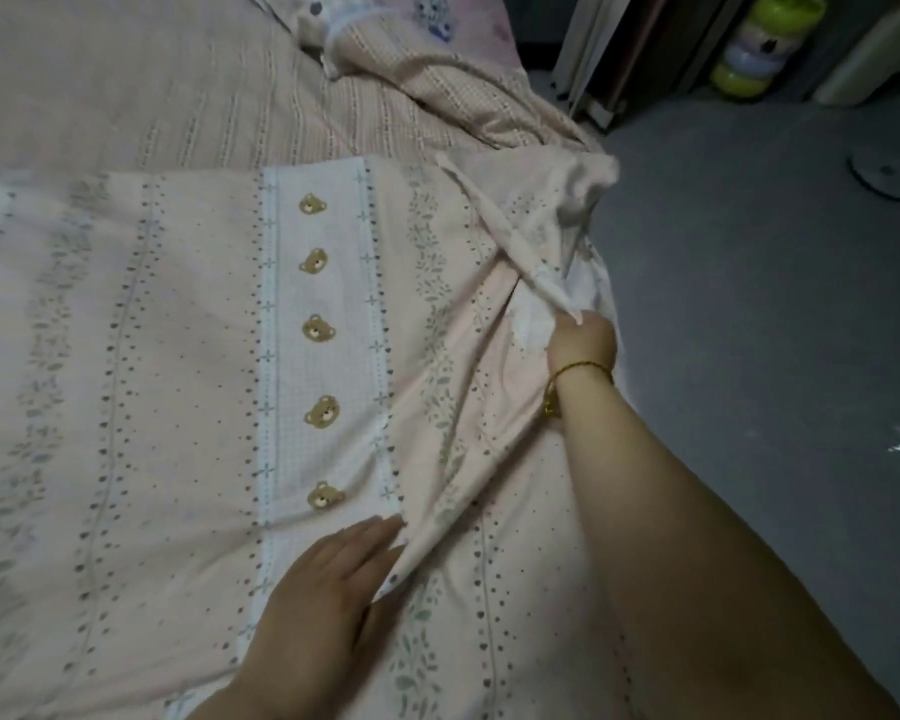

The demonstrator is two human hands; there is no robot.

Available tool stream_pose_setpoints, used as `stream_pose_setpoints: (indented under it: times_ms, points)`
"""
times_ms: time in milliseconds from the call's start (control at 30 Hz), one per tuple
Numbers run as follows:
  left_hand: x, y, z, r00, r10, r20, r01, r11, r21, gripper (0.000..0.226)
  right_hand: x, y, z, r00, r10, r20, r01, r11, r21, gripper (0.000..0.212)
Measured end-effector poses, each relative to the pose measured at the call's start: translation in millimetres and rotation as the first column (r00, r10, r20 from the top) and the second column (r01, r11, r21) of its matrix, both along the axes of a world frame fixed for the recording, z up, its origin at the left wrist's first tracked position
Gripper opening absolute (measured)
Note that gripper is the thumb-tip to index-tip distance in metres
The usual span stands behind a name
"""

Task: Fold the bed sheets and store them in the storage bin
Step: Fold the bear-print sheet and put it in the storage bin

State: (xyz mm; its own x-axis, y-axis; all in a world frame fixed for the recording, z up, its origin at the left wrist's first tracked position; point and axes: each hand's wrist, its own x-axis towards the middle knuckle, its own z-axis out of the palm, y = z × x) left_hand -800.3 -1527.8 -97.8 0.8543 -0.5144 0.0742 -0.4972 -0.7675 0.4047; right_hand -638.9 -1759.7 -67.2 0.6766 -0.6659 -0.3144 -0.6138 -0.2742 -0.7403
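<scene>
Grey floor (pixel 749 314) beside edge of sheet (pixel 178 356)

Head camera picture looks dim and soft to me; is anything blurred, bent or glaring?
In the head view, light is dim and flat; the bear-print sheet is slightly soft, the right hand and green toy blurrier; the wide lens bends the edges; a small bright patch shows on the floor.

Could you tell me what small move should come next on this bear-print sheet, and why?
Probably pull the right hand, which pinches a twisted edge of the bear-print sheet, outward to flatten the rumpled right side, since the left hand presses flat on the sheet and can anchor it.
</scene>
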Motion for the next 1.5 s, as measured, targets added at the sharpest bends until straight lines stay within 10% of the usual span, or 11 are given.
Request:
stream_pose_setpoints:
  times_ms: [133,200,467,800,1000,1500]
  points:
    - [-3.3,-0.9,4.4,0.994,-0.108,0.021,0.110,0.988,-0.109,0.042,-41.7,-45.9,4.5,0.787,-0.500,0.360,0.452,0.866,0.216,0.027]
    - [-4.9,-2.6,0.0,0.989,-0.146,0.020,0.147,0.988,-0.044,0.048,-81.7,-60.0,-11.4,0.772,-0.611,0.176,0.546,0.779,0.309,0.027]
    - [1.7,-34.6,0.8,0.934,-0.275,-0.228,0.331,0.907,0.261,0.049,-185.6,-78.5,-27.8,0.833,-0.452,-0.319,0.542,0.783,0.305,0.042]
    - [-29.9,-44.6,26.0,0.901,-0.433,-0.031,0.434,0.898,0.072,0.071,-216.2,-96.8,-3.4,0.799,-0.601,-0.004,0.532,0.705,0.469,0.022]
    - [-62.8,-43.5,-6.1,0.882,-0.444,-0.155,0.470,0.844,0.259,0.074,-257.9,-70.3,-16.3,0.773,-0.598,-0.210,0.557,0.482,0.677,0.033]
    - [-70.5,-45.0,-13.3,0.847,-0.524,-0.093,0.521,0.782,0.341,0.070,-293.4,-58.8,-34.2,0.744,-0.638,-0.198,0.641,0.600,0.480,0.013]
